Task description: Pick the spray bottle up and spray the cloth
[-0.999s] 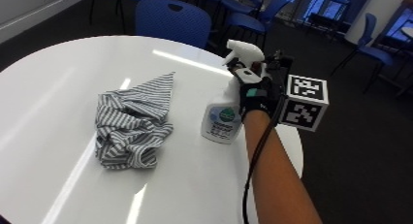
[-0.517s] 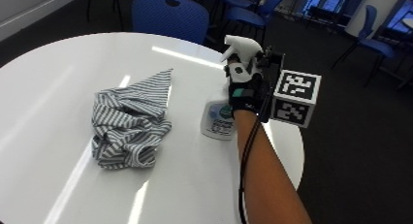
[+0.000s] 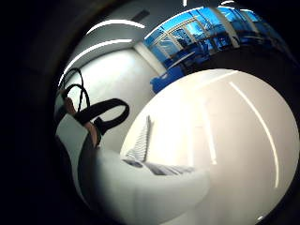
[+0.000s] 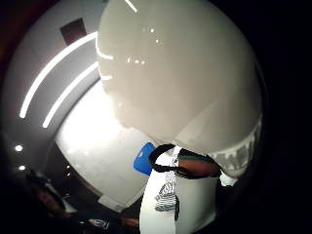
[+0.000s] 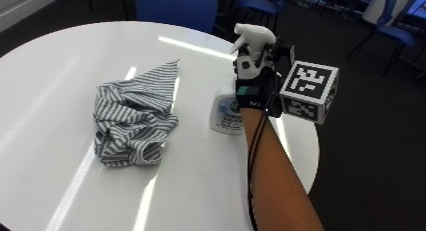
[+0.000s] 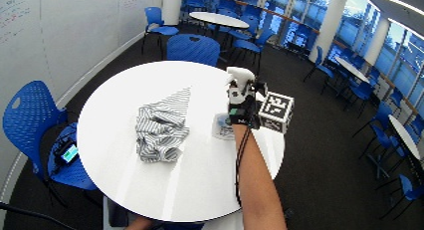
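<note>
The gloved right grip (image 5: 255, 78) closes around the neck of a white spray bottle (image 5: 229, 111), whose base stands on the round white counter (image 5: 60, 56). A crumpled striped cloth (image 5: 133, 116) lies on the counter to the grip's left, apart from the bottle.
</note>
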